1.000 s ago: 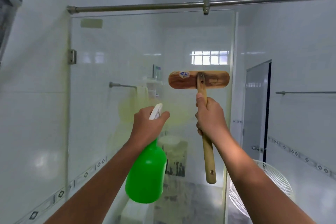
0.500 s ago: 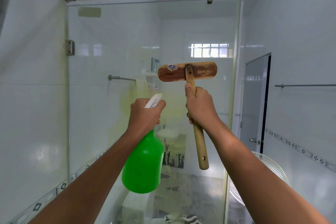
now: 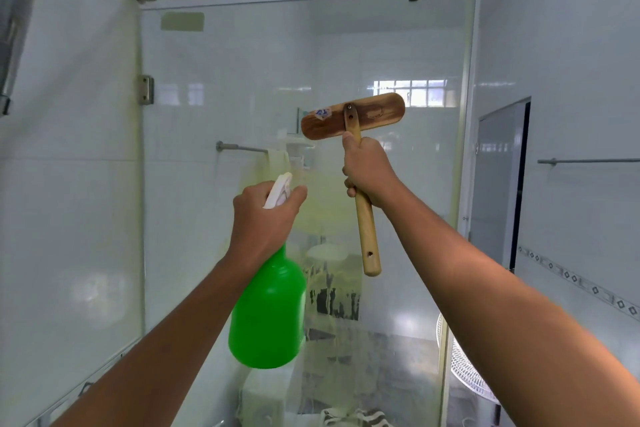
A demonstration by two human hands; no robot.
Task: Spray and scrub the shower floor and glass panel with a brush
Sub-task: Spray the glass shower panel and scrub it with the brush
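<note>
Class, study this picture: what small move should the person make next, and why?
Probably drag the wooden brush down through the yellowish film on the glass panel. The right hand already holds it raised just above that patch, and the left hand has the green spray bottle aimed there.

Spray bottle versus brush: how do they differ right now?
The spray bottle is green plastic with a white trigger; the brush is brown wood. The bottle hangs below the left hand; the brush head rises above the right hand. Both are gripped before the glass panel.
</note>
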